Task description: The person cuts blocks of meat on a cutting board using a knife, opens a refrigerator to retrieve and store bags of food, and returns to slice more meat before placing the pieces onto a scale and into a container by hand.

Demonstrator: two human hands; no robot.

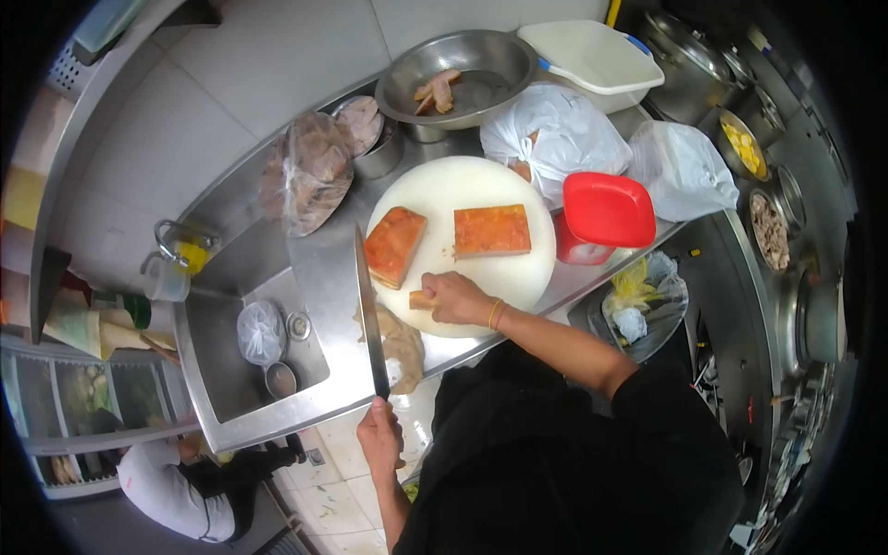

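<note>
My left hand (379, 435) is closed round the handle of a long kitchen knife (369, 319), its blade pointing up and away beside the cutting board. On the round white cutting board (481, 180), my right hand (455, 298) grips a small piece of meat (422, 301); only its end shows past the fingers. Two orange-brown slabs of roast meat lie farther up the board: one slab (395, 245) tilted at the left, and a rectangular slab (491, 230) just beyond my right hand. A crumpled brownish cloth (400, 344) lies by the board's near left edge, partly behind the blade.
A red-lidded container (606, 211) stands right of the board, near white plastic bags (560, 134). Behind are a metal bowl (458, 69) with meat pieces and a bagged lump of meat (308, 176). The sink (264, 342) is left. A person (180, 486) bends at lower left.
</note>
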